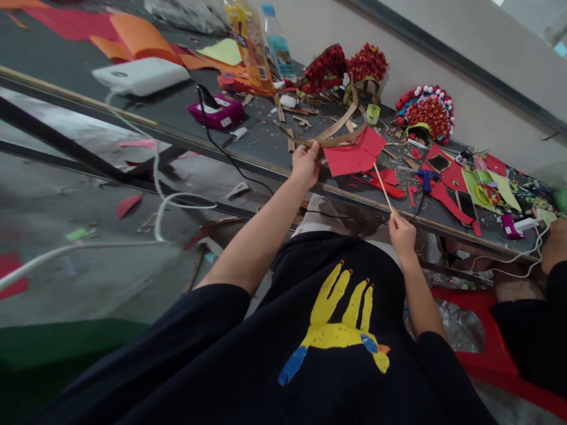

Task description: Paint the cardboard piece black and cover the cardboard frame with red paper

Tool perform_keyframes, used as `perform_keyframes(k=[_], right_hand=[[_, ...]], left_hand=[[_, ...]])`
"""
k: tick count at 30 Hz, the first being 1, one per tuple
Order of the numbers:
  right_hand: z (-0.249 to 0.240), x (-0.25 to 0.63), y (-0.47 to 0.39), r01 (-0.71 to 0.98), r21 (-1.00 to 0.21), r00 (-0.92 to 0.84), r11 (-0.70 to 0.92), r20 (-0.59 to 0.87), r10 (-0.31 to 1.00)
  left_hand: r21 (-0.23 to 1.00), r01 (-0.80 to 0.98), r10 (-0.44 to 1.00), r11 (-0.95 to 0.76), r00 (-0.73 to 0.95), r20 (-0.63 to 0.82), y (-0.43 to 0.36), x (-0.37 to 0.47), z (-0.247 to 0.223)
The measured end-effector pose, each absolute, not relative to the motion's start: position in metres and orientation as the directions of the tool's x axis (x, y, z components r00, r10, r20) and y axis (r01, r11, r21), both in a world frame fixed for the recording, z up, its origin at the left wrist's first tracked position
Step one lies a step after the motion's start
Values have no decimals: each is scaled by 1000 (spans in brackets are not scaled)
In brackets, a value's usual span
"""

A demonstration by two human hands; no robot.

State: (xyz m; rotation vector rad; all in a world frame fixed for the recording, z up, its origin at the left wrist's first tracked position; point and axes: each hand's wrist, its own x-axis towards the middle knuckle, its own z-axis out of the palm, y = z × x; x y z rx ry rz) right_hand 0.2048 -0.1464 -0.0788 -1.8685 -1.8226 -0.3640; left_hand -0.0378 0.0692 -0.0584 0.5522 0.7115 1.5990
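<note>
My left hand (305, 166) is closed at the table's front edge, pinching the end of a brown cardboard strip (339, 140). A piece of red paper (353, 154) lies against the strip, just right of my fingers; whether it is fixed to it I cannot tell. My right hand (402, 237), lower and off the edge, grips a thin wooden stick (383, 188) by its near end. The stick slants up and left, its far tip by the red paper's right corner. More red scraps (384, 177) lie beneath.
A blue glue gun (427, 179) lies right on the littered table (266, 139). Bottles (253, 50), a purple tissue pack (217, 111) and a white box-shaped device (140, 75) stand left. Red decorated pieces (368, 62) line the wall. Another person's arm (554, 245) is at far right.
</note>
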Motion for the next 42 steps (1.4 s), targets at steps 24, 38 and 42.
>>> perform_keyframes(k=[24,38,42], right_hand=[[-61,196,-127,985,-152,144,-84,448,882],[-68,195,-132,983,-163,145,-79,447,882],[-71,193,-137,990,-144,69,-3,455,888]], left_hand=[[736,-673,988,-75,-153,-39,66,-37,-57],[761,-645,988,-73,-153,-34,65,-37,-56],[756,-650,986,-75,-159,-39,66,-38,-57]])
